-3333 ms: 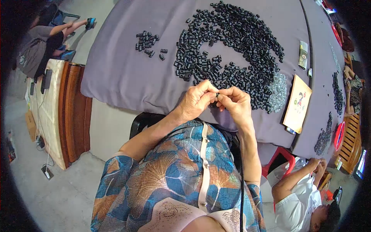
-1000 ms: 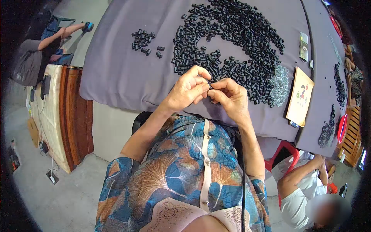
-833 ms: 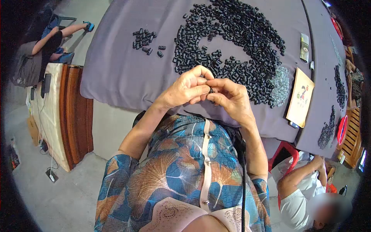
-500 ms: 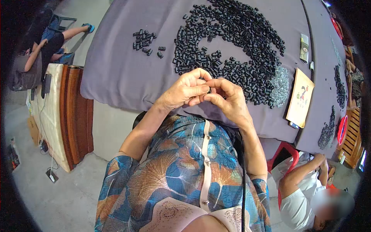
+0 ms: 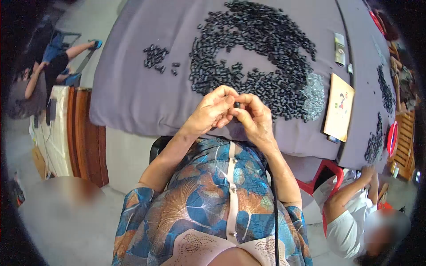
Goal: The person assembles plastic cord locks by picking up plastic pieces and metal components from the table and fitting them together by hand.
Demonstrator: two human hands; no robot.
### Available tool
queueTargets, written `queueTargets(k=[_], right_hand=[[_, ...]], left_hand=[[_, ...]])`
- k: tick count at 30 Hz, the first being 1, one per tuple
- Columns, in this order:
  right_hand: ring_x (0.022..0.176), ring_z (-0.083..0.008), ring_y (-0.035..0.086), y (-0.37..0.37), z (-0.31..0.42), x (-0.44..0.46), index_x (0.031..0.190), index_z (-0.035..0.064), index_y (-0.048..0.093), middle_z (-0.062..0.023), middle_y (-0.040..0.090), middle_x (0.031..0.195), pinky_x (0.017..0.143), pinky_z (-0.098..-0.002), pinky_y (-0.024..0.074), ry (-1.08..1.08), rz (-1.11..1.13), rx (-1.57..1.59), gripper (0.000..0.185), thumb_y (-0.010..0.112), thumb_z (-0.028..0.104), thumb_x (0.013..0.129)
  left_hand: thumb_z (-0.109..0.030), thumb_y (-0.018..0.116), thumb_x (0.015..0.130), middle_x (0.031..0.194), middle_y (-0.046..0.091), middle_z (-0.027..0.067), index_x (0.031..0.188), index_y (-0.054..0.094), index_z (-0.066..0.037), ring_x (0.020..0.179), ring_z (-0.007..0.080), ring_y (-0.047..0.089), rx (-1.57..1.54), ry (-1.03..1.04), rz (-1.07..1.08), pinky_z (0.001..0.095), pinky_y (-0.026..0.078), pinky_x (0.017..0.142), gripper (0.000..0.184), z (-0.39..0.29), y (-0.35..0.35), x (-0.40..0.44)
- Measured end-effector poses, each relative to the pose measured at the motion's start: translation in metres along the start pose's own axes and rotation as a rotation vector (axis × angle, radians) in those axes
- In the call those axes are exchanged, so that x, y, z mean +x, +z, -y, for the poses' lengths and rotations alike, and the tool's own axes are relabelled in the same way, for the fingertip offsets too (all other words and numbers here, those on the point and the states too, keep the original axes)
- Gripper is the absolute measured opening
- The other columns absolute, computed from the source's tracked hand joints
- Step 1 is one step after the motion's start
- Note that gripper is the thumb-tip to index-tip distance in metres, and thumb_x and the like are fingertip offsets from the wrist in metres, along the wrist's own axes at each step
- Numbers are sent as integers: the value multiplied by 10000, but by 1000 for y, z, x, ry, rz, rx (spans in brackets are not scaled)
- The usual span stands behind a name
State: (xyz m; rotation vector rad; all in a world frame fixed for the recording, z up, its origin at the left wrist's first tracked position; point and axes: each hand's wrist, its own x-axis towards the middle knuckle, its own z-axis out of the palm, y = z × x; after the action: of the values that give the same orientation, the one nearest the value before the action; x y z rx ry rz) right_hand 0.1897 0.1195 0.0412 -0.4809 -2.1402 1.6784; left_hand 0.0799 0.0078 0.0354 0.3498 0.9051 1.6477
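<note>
My right hand (image 5: 257, 119) pinches a small black cylindrical piece (image 5: 237, 105) between thumb and fingers, just past the table's near edge. Against it, fingertips almost touching, is my left hand (image 5: 212, 111), closed with thumb and forefinger pressed together; whatever lies between them is hidden. Beyond both hands spreads a large heap of similar black pieces (image 5: 284, 48) on the grey cloth (image 5: 133, 95). A smaller group of black pieces (image 5: 155, 56) lies apart to the left. Small clear pieces (image 5: 314, 98) are piled at the heap's right side.
Right of the clear pieces lies a tan printed card or booklet (image 5: 340, 108), with a small packet (image 5: 339, 49) farther back. More dark pieces (image 5: 375, 144) lie at the far right. A person in white (image 5: 348, 217) sits by a red chair (image 5: 326, 175). A wooden cabinet (image 5: 91, 133) stands left.
My hands have shifted slightly left in view, and the black piece in my right fingers shows more plainly. A blurred head has come into view at lower left.
</note>
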Motion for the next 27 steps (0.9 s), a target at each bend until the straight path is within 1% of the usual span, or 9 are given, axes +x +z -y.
queueTargets(k=[6, 7, 10, 15, 18, 22, 24, 25, 27], right_hand=[[596, -126, 485, -10, 5, 0, 929, 15, 579, -44, 484, 709, 529, -250, 409, -126, -49, -56, 252, 670, 19, 693], [592, -134, 481, -12, 8, 0, 928, 13, 579, -42, 470, 704, 522, -252, 406, -147, -32, -90, 258, 667, 8, 686], [590, -137, 477, -16, 9, -5, 922, 16, 581, -43, 464, 699, 514, -260, 405, -123, 20, -93, 251, 670, 23, 688], [647, -130, 508, -35, 17, -16, 1005, 14, 594, -45, 497, 711, 565, -254, 434, -70, 123, -109, 357, 708, 62, 670], [651, -130, 522, -73, 3, -16, 909, 0, 605, -61, 548, 734, 585, -243, 430, -161, -92, -320, 184, 641, 14, 729], [644, -162, 550, -133, -15, -11, 849, 7, 597, -89, 551, 724, 568, -275, 434, -16, -444, -529, 111, 600, -24, 742], [620, -181, 540, -154, -22, -5, 841, 15, 597, -97, 538, 730, 556, -281, 430, 31, -469, -633, 100, 586, -25, 750], [626, -224, 535, -162, -29, -1, 826, 25, 604, -103, 532, 741, 573, -312, 432, 34, -466, -734, 76, 607, 22, 750], [616, -208, 521, -170, -40, 5, 839, 21, 610, -96, 517, 711, 578, -306, 429, 29, -447, -845, 91, 619, 53, 754]], left_hand=[[-187, 454, 923, 854, 552, 72, 1005, 457, -37, 501, 42, 445, -40, -34, 4, 156, 355, 391, 171, 10, 1, 7], [-210, 464, 922, 651, 513, 21, 945, 495, -42, 421, 28, 403, -16, -21, -37, 132, 274, 351, 172, 10, 8, 7], [-193, 481, 914, 648, 513, 12, 896, 517, -27, 427, 18, 398, 34, -87, 41, 131, 276, 357, 171, 8, 4, 6], [-115, 545, 861, 608, 530, 17, 830, 549, -30, 405, 15, 377, 145, -163, 31, 152, 269, 368, 90, 2, 10, 0], [-108, 575, 834, 581, 522, 15, 803, 559, -37, 405, 27, 388, 348, -125, -162, 161, 283, 370, 79, -11, 8, -3], [-110, 604, 811, 604, 558, 37, 791, 569, -40, 426, 40, 448, 512, 9, -377, 166, 314, 375, 81, -36, -14, -14], [-123, 589, 823, 585, 558, 15, 811, 562, -53, 394, 33, 430, 655, 65, -477, 154, 278, 338, 76, -44, -28, -17], [-122, 606, 815, 601, 556, 31, 789, 563, -32, 431, 41, 439, 732, 87, -523, 168, 322, 383, 103, -50, -32, -19], [-136, 601, 816, 589, 541, 15, 781, 553, -33, 436, 32, 421, 843, 123, -596, 169, 306, 385, 118, -54, -50, -21]])
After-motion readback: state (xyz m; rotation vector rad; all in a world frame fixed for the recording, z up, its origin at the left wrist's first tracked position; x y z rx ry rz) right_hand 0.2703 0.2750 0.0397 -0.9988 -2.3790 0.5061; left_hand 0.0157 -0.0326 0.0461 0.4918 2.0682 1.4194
